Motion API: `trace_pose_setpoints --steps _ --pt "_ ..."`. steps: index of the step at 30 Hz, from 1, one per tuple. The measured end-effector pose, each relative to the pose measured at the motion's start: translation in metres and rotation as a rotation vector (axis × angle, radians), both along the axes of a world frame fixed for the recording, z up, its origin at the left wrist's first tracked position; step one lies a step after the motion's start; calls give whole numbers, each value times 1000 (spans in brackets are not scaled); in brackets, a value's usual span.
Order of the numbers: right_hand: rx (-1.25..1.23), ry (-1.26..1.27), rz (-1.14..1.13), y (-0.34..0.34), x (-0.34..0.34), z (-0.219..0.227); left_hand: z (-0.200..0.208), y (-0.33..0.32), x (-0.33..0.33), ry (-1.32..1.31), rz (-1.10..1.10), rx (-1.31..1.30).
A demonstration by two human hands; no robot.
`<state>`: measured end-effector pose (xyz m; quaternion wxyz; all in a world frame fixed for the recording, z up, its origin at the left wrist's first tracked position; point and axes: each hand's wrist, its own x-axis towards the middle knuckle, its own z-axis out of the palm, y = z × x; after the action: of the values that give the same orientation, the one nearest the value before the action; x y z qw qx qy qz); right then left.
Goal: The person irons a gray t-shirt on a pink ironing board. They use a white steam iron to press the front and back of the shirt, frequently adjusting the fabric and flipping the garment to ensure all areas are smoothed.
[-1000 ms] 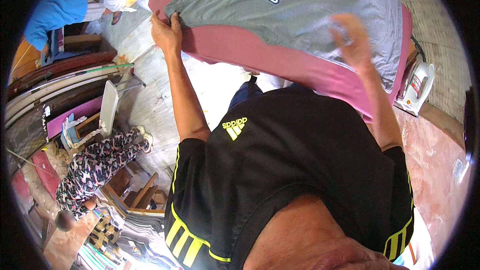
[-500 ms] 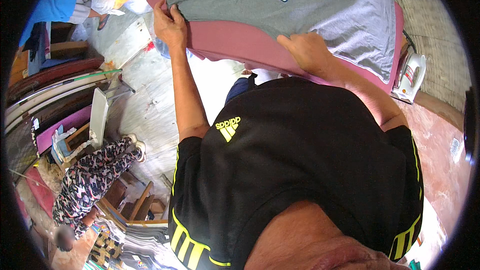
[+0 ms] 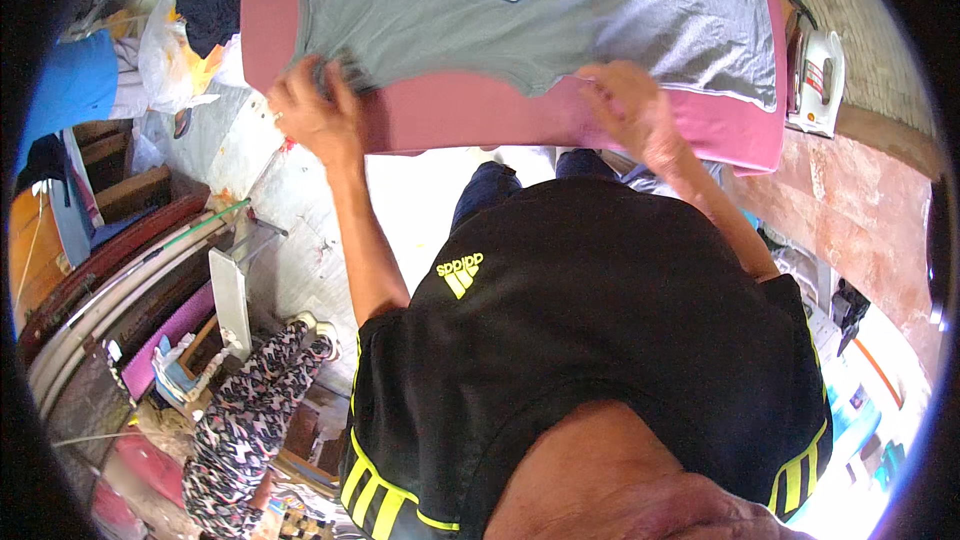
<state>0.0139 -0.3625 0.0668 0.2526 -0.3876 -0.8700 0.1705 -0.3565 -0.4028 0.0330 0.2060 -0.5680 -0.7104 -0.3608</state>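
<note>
Across the top of the frame the grey T-shirt (image 3: 560, 15) lies spread flat on the pink padded board (image 3: 470, 115), its round red, yellow and blue emblem cut off by the upper edge. My left hand (image 3: 312, 110) sits at upper left of centre, fingers curled tight around a bunch of the shirt's hem near the board's front edge. My right hand (image 3: 628, 110) is right of centre at the top, pressed onto the hem where grey cloth meets pink padding; whether it pinches the fabric or only rests on it, I cannot tell.

Half a second ago my left hand was further along towards the board's left corner, and my right lay flatter on the pink strip; both have since drawn in along the hem, and the board now fills more of the top of the frame.

At the upper right a white iron (image 3: 818, 80) stands just beside the board's end, on a reddish surface running down the right side. Pale concrete floor (image 3: 300, 210) shows below the board. At lower left lie a patterned garment (image 3: 245, 420), a white flat board (image 3: 230, 300) on edge and stacked curved planks (image 3: 110, 270). Upper left holds a blue cloth (image 3: 70, 90) and a white plastic bag (image 3: 170, 60).
</note>
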Motion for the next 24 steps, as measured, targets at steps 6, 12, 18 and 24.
trace_pose_setpoints --steps 6,12,18,24 --pt "335 -80 -370 62 95 -6 12 -4 140 -401 -519 -341" --pt "389 -202 -584 69 170 -44 1 -8 173 -289 -310 -442" --pt "344 -104 -547 67 170 -43 -11 -10 190 -288 -178 -384" --pt "250 -80 -506 70 223 -31 -24 -25 181 -713 -372 -172"
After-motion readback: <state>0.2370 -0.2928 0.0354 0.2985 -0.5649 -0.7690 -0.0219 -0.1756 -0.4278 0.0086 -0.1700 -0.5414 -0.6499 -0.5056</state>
